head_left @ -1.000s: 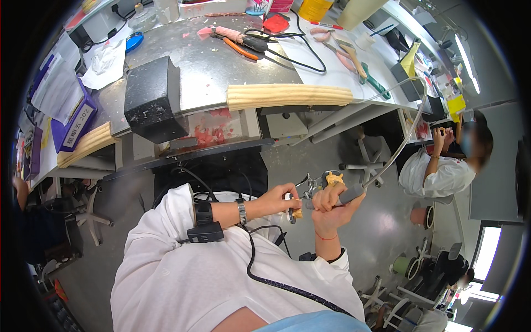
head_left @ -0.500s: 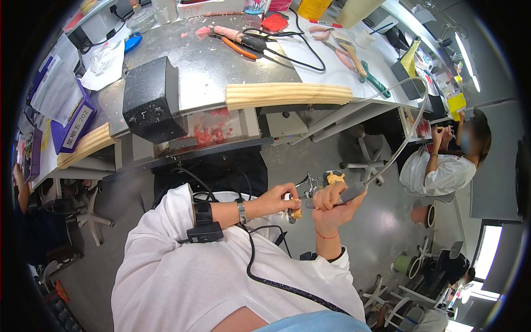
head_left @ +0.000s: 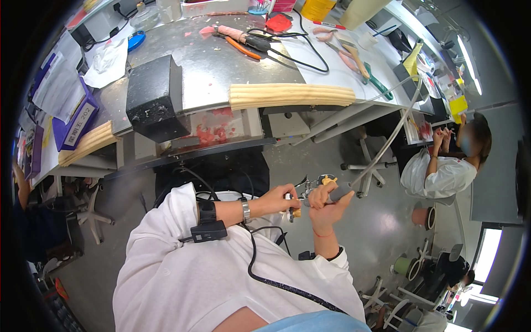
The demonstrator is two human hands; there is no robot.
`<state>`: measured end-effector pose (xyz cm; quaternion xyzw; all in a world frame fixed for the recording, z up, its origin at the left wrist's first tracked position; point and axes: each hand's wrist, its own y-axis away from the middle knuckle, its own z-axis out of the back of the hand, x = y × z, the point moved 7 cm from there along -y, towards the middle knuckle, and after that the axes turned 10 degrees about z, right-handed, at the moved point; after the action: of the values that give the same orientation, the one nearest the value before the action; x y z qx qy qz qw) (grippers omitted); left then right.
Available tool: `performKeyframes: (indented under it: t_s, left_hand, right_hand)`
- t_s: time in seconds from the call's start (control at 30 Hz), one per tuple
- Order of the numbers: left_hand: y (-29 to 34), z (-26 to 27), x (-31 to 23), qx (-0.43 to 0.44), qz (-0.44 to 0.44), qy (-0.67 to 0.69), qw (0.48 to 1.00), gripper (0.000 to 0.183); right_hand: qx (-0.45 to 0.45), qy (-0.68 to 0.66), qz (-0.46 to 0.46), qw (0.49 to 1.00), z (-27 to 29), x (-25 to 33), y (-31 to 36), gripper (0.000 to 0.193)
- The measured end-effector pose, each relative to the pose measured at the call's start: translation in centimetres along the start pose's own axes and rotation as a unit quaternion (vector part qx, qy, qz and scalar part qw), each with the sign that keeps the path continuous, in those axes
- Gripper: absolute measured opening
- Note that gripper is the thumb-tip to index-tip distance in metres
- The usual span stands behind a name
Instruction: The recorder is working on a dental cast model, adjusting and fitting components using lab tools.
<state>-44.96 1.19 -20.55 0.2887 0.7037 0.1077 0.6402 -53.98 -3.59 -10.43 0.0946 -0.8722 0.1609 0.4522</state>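
My left hand [head_left: 275, 200] is closed on one side of a metal dental articulator [head_left: 305, 188], beside a small yellowish plaster cast [head_left: 296, 212]. A second yellowish cast [head_left: 329, 181] shows on the articulator's other side, just above my right hand [head_left: 325, 209]. That hand wraps round a grey rotary handpiece [head_left: 340, 192], whose hose curves up to the right toward the bench. The handpiece's tip lies between my two hands; its exact contact with the work is too small to make out.
Ahead stands the bench with a wooden edge strip [head_left: 290, 96], a black box [head_left: 155, 98] and an open drawer [head_left: 213, 130] of pink scraps. A pink-coated electric tool [head_left: 235, 36] with orange-handled pliers lies on top. Another person [head_left: 442, 166] sits at right.
My right hand and the handpiece have shifted slightly left, and the handpiece looks more foreshortened. Its hose has swung a little left. My left hand stays almost in place.
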Motion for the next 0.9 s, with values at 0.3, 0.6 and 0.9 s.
performKeyframes:
  t_s: [0.3,0.6,0.9]
  left_hand:
    - [-2.7,-0.1,3.8,-0.014,0.123,0.044,0.991,0.031]
    - [-3.1,0.3,5.3,-0.043,0.176,-0.024,0.983,0.032]
    - [-2.9,0.4,5.2,-0.058,0.177,-0.041,0.982,0.031]
  right_hand:
    - [-0.003,0.150,0.020,0.988,2.0,-4.1,0.6,0.059]
    - [0.000,0.169,0.006,0.986,3.4,-5.9,1.4,0.060]
    - [-0.003,0.151,0.015,0.988,3.9,-6.2,1.2,0.061]
